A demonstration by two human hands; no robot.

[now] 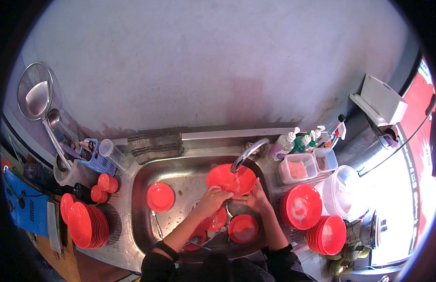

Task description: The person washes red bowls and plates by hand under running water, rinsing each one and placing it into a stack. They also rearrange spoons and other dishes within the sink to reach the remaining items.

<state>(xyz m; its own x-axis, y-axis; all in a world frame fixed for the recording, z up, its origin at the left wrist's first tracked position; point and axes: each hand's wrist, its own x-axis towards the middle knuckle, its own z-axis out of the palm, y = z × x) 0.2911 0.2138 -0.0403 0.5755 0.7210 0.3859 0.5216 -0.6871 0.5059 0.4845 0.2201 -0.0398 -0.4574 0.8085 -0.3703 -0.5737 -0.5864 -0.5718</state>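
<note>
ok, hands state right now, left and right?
Left hand: closed on the near rim of the red bowl under the tap.
Right hand: holding the same bowl at its right edge.

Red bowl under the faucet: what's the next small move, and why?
Probably turn the red bowl a little under the faucet so the stream reaches the rest of it: left hand and right hand hold its near edge, and water seems to hit one spot.

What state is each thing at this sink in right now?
Tap: seems to be running, water falling into the bowl.
Red bowl: tilted under the tap, held by right hand, left hand on its rim.
Sink: wet, with other red dishes in it.
Plate stack: standing on edge.
</note>
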